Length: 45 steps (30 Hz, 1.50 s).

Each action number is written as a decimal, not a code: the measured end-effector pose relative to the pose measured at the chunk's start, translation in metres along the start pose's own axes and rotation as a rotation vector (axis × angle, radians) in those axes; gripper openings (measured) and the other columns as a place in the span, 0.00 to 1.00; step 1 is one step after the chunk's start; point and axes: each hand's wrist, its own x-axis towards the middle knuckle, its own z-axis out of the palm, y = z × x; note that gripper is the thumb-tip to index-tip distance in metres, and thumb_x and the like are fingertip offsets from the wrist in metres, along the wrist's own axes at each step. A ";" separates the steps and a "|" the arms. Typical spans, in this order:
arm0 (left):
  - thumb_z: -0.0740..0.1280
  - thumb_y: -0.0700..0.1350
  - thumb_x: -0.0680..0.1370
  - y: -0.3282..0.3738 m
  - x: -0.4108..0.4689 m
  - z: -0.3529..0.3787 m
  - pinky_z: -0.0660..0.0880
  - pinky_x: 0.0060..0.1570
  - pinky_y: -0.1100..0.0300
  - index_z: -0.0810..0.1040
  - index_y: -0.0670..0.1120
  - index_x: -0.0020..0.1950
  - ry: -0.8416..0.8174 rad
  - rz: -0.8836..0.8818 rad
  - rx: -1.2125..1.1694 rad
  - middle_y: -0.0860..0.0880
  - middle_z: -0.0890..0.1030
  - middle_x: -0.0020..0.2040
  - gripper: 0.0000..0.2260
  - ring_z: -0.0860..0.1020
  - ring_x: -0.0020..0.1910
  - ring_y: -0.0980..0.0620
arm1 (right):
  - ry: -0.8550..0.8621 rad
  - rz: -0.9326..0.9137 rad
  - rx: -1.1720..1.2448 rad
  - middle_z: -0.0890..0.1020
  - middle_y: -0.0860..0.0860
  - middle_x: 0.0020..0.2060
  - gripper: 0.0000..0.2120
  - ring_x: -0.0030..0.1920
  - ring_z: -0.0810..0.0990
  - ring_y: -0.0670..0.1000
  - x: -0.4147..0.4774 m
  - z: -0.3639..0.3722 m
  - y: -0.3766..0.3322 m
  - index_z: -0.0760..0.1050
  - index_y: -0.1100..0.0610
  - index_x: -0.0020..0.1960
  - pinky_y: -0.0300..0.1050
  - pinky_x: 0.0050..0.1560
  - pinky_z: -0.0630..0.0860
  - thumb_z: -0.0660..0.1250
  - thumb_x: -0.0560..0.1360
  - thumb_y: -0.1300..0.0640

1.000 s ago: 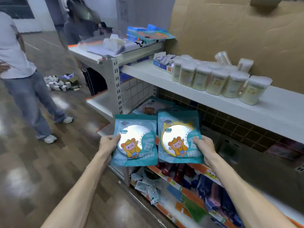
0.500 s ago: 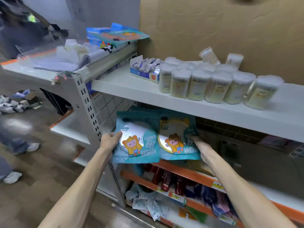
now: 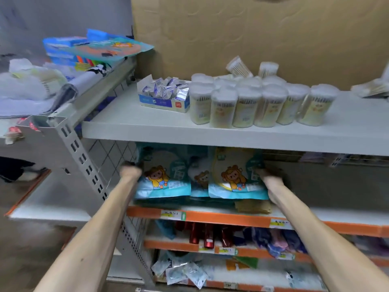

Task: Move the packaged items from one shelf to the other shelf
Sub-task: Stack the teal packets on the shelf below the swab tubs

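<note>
Lowest and nearest, two levels below the orange-edged shelf (image 3: 210, 217), loose clear sachets (image 3: 185, 272) lie in a heap. One level below that shelf stand red bottles (image 3: 207, 237), with dark blue and purple packs to their right.

Two bare forearms reach up over the orange-edged shelf, well apart. The left hand (image 3: 130, 170) grips the left edge of the left packet (image 3: 162, 178). The right hand (image 3: 271, 179) grips the right edge of the right packet (image 3: 235, 175). Both hands are blurred and in shadow, so the lie of single fingers cannot be told. The two teal packets, each with a cartoon bear on the front, stand upright just above the orange-edged shelf, side by side. A third packet (image 3: 200, 178) of the same kind shows in the gap behind them. A flat tan pack (image 3: 252, 206) lies on the shelf under the right packet.

Left of the shelf rises a grey perforated post (image 3: 84, 161).

Directly above the orange-edged shelf runs a white shelf (image 3: 147, 129). It carries an open blue box (image 3: 164, 103) of small sachets and, to the right of the box, a tight cluster of cotton-swab tubs (image 3: 242, 106). Above and to the left, blue packs (image 3: 94, 49) are stacked on a neighbouring rack. Farthest back, above the shelf, a cardboard sheet (image 3: 252, 34) covers the wall.
</note>
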 end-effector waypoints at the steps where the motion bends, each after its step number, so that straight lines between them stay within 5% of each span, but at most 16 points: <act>1: 0.66 0.42 0.80 0.003 0.000 0.001 0.76 0.57 0.46 0.76 0.32 0.62 -0.026 0.004 0.042 0.35 0.79 0.59 0.15 0.78 0.59 0.36 | -0.003 0.006 0.017 0.81 0.59 0.55 0.03 0.49 0.78 0.56 0.000 0.002 0.002 0.77 0.52 0.50 0.47 0.49 0.76 0.68 0.77 0.59; 4: 0.63 0.45 0.82 0.002 0.007 0.005 0.75 0.55 0.48 0.75 0.32 0.61 -0.043 0.005 0.121 0.35 0.79 0.55 0.17 0.78 0.59 0.37 | -0.009 0.002 0.061 0.81 0.59 0.56 0.09 0.50 0.79 0.57 0.004 0.015 0.010 0.78 0.57 0.58 0.47 0.48 0.77 0.68 0.77 0.59; 9: 0.67 0.54 0.79 -0.010 0.034 0.019 0.78 0.47 0.48 0.78 0.33 0.55 0.055 0.086 0.085 0.34 0.82 0.52 0.22 0.81 0.51 0.38 | -0.023 0.037 0.120 0.81 0.57 0.49 0.04 0.46 0.80 0.56 0.012 0.035 0.023 0.75 0.53 0.46 0.53 0.52 0.78 0.65 0.79 0.58; 14: 0.66 0.46 0.80 -0.015 0.030 0.032 0.73 0.43 0.51 0.78 0.32 0.57 0.077 0.134 0.172 0.34 0.81 0.51 0.17 0.80 0.50 0.38 | -0.009 0.029 0.069 0.82 0.53 0.42 0.04 0.38 0.81 0.51 0.016 0.044 0.017 0.75 0.55 0.51 0.42 0.33 0.74 0.63 0.81 0.55; 27: 0.67 0.43 0.79 -0.018 0.034 0.033 0.65 0.27 0.59 0.80 0.32 0.52 0.131 0.214 0.285 0.35 0.81 0.44 0.13 0.75 0.36 0.43 | -0.086 0.017 0.038 0.80 0.53 0.39 0.05 0.37 0.79 0.49 0.019 0.076 0.004 0.75 0.59 0.54 0.40 0.33 0.75 0.62 0.81 0.58; 36: 0.67 0.45 0.79 -0.026 0.038 0.032 0.71 0.31 0.56 0.80 0.34 0.52 0.124 0.243 0.285 0.35 0.82 0.45 0.13 0.79 0.37 0.42 | -0.087 0.017 -0.126 0.83 0.57 0.47 0.07 0.46 0.83 0.56 0.035 0.100 0.029 0.74 0.56 0.51 0.50 0.47 0.81 0.59 0.81 0.55; 38: 0.67 0.45 0.79 -0.026 0.037 0.032 0.74 0.34 0.54 0.81 0.34 0.52 0.128 0.251 0.271 0.35 0.82 0.46 0.13 0.80 0.39 0.40 | -0.036 -0.069 -0.272 0.82 0.58 0.47 0.07 0.46 0.83 0.57 0.042 0.105 0.032 0.72 0.54 0.46 0.55 0.51 0.82 0.59 0.81 0.54; 42: 0.67 0.46 0.79 -0.027 0.037 0.030 0.74 0.37 0.52 0.81 0.35 0.52 0.126 0.246 0.274 0.35 0.81 0.47 0.14 0.79 0.42 0.39 | 0.120 -0.284 -0.586 0.82 0.60 0.46 0.14 0.41 0.81 0.57 0.037 0.115 0.035 0.75 0.62 0.52 0.51 0.41 0.80 0.57 0.82 0.53; 45: 0.65 0.45 0.79 -0.029 0.026 0.028 0.74 0.49 0.46 0.76 0.34 0.56 0.169 0.305 0.397 0.35 0.77 0.52 0.14 0.75 0.52 0.36 | 0.220 -0.410 -0.877 0.79 0.62 0.53 0.16 0.51 0.79 0.59 0.023 0.116 0.038 0.73 0.65 0.60 0.51 0.47 0.75 0.58 0.81 0.54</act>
